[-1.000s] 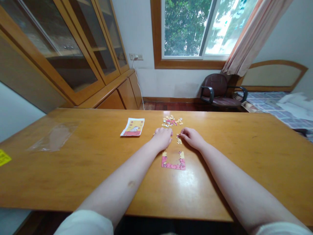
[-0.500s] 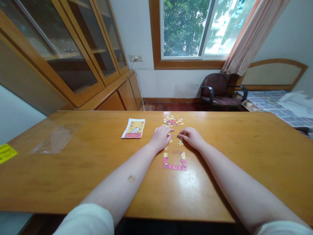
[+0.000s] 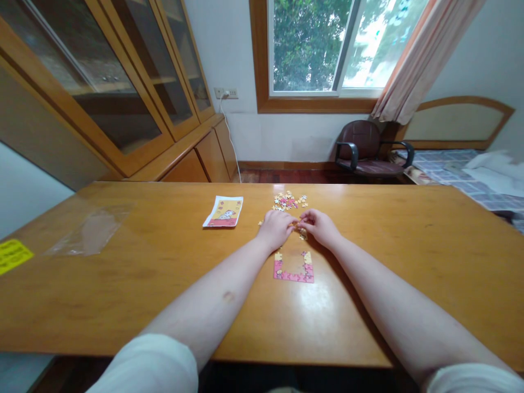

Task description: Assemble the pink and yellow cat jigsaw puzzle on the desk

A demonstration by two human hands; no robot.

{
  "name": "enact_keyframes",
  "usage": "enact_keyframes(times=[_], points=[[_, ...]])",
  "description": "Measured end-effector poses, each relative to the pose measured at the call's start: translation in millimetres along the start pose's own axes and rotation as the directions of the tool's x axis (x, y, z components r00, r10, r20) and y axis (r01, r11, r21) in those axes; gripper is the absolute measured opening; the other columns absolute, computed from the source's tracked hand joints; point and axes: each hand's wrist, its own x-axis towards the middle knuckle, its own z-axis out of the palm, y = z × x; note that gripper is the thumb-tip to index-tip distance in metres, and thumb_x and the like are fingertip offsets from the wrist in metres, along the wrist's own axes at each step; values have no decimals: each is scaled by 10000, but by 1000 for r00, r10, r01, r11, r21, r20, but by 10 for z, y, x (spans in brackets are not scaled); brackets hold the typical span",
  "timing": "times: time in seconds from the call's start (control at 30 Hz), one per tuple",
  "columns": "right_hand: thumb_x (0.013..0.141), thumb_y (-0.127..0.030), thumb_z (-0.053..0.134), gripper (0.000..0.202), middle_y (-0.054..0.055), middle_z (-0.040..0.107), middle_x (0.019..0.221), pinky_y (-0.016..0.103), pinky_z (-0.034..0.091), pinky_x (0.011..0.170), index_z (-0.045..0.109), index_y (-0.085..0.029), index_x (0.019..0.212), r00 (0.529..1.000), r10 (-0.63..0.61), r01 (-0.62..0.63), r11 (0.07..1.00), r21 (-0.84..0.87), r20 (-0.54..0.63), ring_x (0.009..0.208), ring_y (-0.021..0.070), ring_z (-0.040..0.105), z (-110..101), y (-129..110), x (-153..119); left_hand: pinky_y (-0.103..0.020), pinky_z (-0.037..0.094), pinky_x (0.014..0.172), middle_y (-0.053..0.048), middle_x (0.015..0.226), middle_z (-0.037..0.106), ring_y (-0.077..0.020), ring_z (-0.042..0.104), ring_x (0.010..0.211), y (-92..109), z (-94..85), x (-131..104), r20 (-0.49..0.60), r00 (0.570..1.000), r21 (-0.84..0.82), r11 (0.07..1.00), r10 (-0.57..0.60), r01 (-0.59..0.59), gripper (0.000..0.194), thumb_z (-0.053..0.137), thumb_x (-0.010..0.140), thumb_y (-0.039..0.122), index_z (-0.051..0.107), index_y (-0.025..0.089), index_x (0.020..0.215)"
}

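My left hand [image 3: 277, 227] and my right hand [image 3: 321, 228] meet fingertip to fingertip over the table. Both are closed in a pinch at a small yellowish puzzle piece [image 3: 296, 222], mostly covered by the fingers. Just below the right fingertips lie a few loose pieces [image 3: 303, 234]. Nearer to me, a partly joined puzzle frame [image 3: 293, 277] forms a U, pink along the bottom with yellow at the upper ends of its sides. Beyond my hands is a heap of loose puzzle pieces [image 3: 289, 202] in yellow and pink. The left hand hides some pieces beneath it.
A picture sheet [image 3: 224, 212] with a white animal on yellow and pink lies left of the heap. Farther left are a clear plastic bag [image 3: 92, 232] and a yellow label [image 3: 14, 255] on the wooden table [image 3: 164, 305]. Behind stand a chair [image 3: 362, 147] and a cabinet [image 3: 164, 109].
My left hand has shifted right, so its fingertips now reach those of the right hand. My right hand has stayed nearly in place, and the view has tilted slightly.
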Motion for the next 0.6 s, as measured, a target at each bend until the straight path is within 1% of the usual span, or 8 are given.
enact_keyframes(times=[0.17, 0.3, 0.4, 0.47, 0.53, 0.6], points=[[722, -269, 686, 223, 21, 672, 774, 306, 504, 714, 575, -189, 898, 1000, -6, 6, 999, 40, 8, 713, 153, 633, 26, 27, 1, -365, 368, 903, -13, 935, 707, -197, 568, 933, 15, 8, 12, 11, 1000, -16, 1000, -25, 25, 164, 580, 856, 285, 695, 256, 969], [746, -286, 673, 221, 30, 681, 794, 301, 505, 712, 599, -184, 928, 1000, -23, 23, 1000, -17, -2, 719, 153, 633, 18, -16, -11, -342, 396, 887, -10, 953, 708, -189, 584, 933, 21, 0, 34, 41, 994, -96, 989, -105, 108, 174, 568, 854, 270, 704, 261, 962], [794, -309, 621, 201, 41, 685, 833, 293, 491, 696, 627, -186, 953, 996, -69, 59, 985, -163, -58, 709, 149, 620, -27, -52, -15, -328, 413, 869, -4, 959, 712, -185, 593, 926, 14, -2, 53, 46, 987, -136, 977, -157, 161, 185, 557, 856, 274, 711, 262, 958], [808, -306, 605, 188, 43, 688, 837, 298, 477, 700, 647, -192, 951, 990, -118, 90, 949, -301, -75, 710, 154, 608, -72, -60, -12, -329, 414, 868, 0, 952, 715, -188, 593, 925, 11, -1, 59, 51, 984, -131, 975, -173, 179, 186, 560, 853, 283, 717, 268, 953], [789, -324, 638, 179, 50, 692, 834, 315, 464, 730, 670, -198, 912, 984, -174, 145, 890, -433, -27, 748, 176, 605, -119, -56, -9, -337, 409, 876, 4, 945, 719, -192, 590, 930, 13, 3, 60, 67, 982, -112, 976, -178, 185, 186, 563, 850, 285, 720, 280, 949], [762, -359, 677, 185, 57, 694, 832, 331, 451, 767, 688, -203, 861, 975, -216, 207, 827, -522, 46, 799, 199, 602, -158, -50, -10, -344, 403, 880, 4, 943, 721, -195, 589, 933, 17, 8, 58, 80, 981, -88, 979, -177, 184, 190, 566, 847, 281, 720, 286, 957]])
